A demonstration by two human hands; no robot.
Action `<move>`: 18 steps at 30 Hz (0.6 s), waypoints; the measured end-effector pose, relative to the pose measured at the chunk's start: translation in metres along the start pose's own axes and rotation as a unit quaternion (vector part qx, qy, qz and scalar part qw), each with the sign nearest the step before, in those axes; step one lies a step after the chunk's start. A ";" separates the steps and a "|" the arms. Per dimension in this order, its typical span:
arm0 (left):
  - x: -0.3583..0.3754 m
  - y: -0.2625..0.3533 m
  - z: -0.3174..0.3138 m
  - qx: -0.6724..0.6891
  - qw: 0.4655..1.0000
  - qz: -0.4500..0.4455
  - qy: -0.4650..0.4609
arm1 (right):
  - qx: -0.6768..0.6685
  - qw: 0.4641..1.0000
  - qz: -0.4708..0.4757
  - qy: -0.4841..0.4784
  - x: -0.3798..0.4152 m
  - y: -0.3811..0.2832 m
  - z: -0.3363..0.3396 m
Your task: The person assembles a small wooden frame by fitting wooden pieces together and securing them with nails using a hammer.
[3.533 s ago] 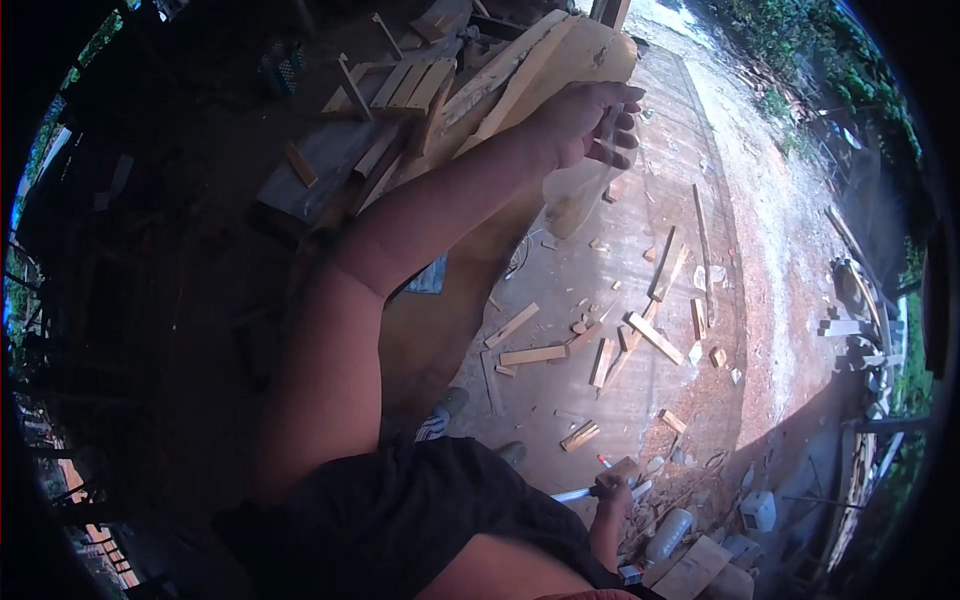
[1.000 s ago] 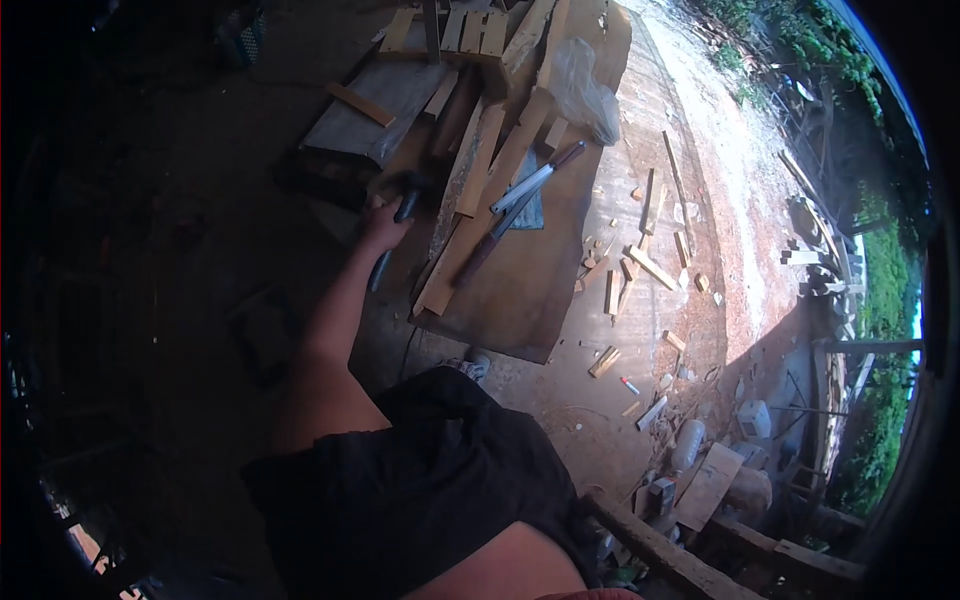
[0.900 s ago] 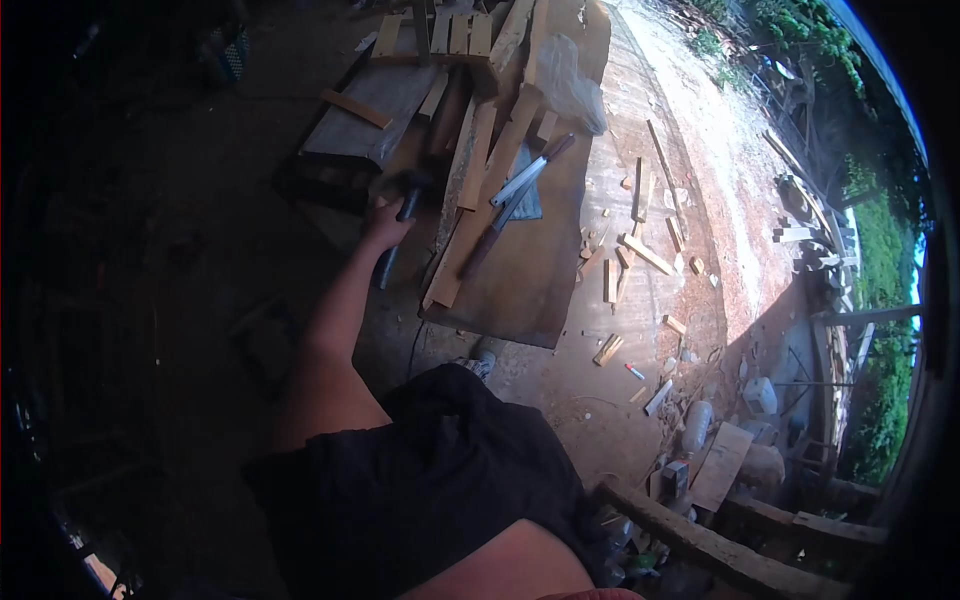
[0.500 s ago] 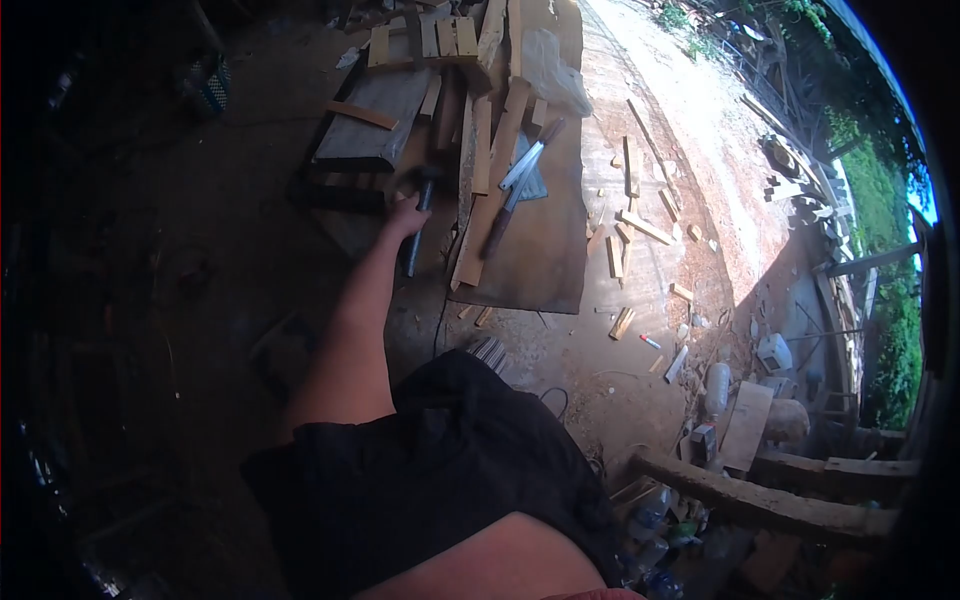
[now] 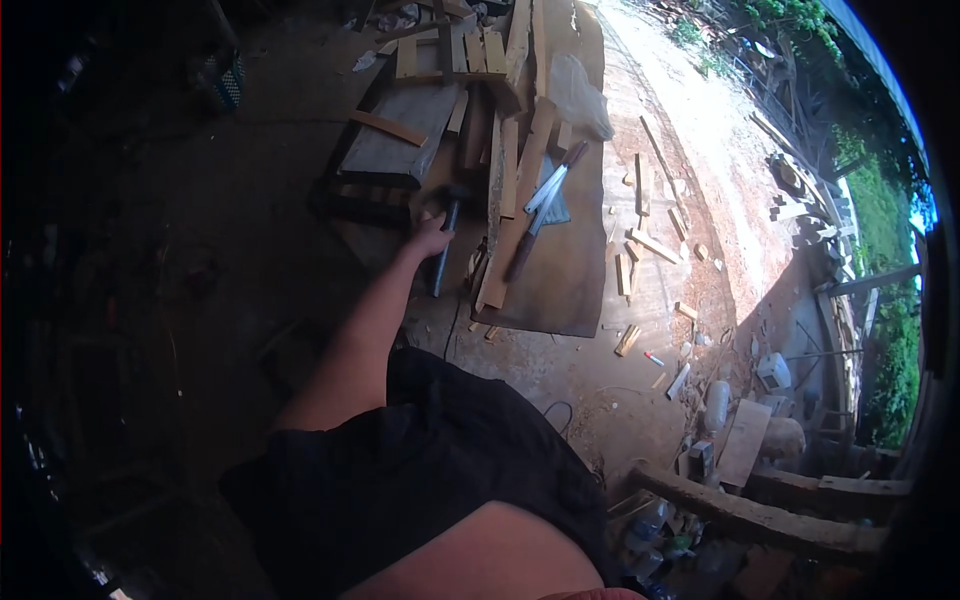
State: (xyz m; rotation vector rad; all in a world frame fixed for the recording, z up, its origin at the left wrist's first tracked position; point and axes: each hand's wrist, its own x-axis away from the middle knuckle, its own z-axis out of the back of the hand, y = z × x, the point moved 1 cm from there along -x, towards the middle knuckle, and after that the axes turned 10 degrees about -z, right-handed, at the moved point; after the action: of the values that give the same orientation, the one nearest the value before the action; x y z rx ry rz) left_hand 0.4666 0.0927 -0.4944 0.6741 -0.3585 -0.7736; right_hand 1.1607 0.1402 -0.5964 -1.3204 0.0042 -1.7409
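Observation:
My left hand (image 5: 431, 236) is closed on a hammer (image 5: 447, 245) near its head, and the dark handle points down toward the ground. It is beside a low wooden stand with a grey top (image 5: 400, 135). Right of the hammer, long wooden boards (image 5: 520, 230) lie on a brown sheet (image 5: 565, 290). A tool with a silver blade and brown handles (image 5: 540, 205) rests on them, over a light blue piece. My right hand is out of view.
Wood offcuts (image 5: 655, 245) lie scattered on the ground to the right. A clear plastic bag (image 5: 580, 95) lies on the sheet's far part. A thick beam (image 5: 760, 515), a white jug (image 5: 773, 371) and bottles are at lower right. A perforated basket (image 5: 230, 82) stands at upper left.
The whole view has shifted, so the stand, boards and hand appear farther right and lower. My left hand still holds the hammer in about the same place beside the stand.

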 end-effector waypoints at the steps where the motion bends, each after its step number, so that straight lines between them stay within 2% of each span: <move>1: 0.003 0.003 0.005 -0.004 1.000 -0.018 -0.017 | 0.004 1.000 -0.006 -0.005 0.029 -0.041 -0.023; 2: 0.006 0.006 0.010 -0.008 0.999 -0.037 -0.036 | 0.005 1.000 -0.011 -0.009 0.089 -0.120 -0.026; 3: 0.007 0.003 0.014 -0.011 0.999 -0.035 -0.041 | -0.022 0.999 -0.018 0.016 0.113 -0.165 -0.037; 5: 0.007 -0.003 0.020 0.049 0.992 -0.056 -0.100 | -0.067 0.997 0.027 0.020 0.106 -0.204 -0.060; 8: 0.015 0.003 0.040 0.112 0.981 -0.074 -0.143 | -0.084 0.985 0.142 0.043 0.145 -0.305 -0.119; 9: 0.015 -0.004 0.040 0.114 0.977 -0.101 -0.152 | -0.090 0.977 0.190 0.046 0.157 -0.333 -0.141; 10: 0.015 -0.012 0.039 0.117 0.971 -0.128 -0.162 | -0.091 0.978 0.183 0.050 0.174 -0.361 -0.165; 12: 0.016 -0.014 0.056 0.136 0.951 -0.185 -0.205 | -0.078 0.950 0.299 0.043 0.205 -0.413 -0.219; 13: 0.006 -0.009 0.079 0.135 0.949 -0.186 -0.216 | -0.082 0.952 0.290 0.049 0.209 -0.430 -0.248; 14: -0.001 0.004 0.107 0.152 0.902 -0.184 -0.361 | -0.030 0.952 0.302 0.025 0.214 -0.446 -0.275; 15: -0.003 0.010 0.132 0.168 0.833 -0.175 -0.498 | 0.025 0.950 0.311 0.000 0.217 -0.458 -0.297; 16: -0.006 0.009 0.152 0.171 0.825 -0.169 -0.511 | 0.106 0.911 0.397 0.029 0.201 -0.455 -0.321; 18: -0.024 0.005 0.190 0.220 0.804 -0.232 -0.502 | 0.204 0.934 0.294 -0.001 0.210 -0.475 -0.358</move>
State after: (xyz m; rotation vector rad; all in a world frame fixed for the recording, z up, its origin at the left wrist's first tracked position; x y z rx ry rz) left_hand 0.3526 0.0319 -0.3524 0.7456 -1.4205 -1.5290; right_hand 0.5795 0.1012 -0.3537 -0.8910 0.0324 -1.1502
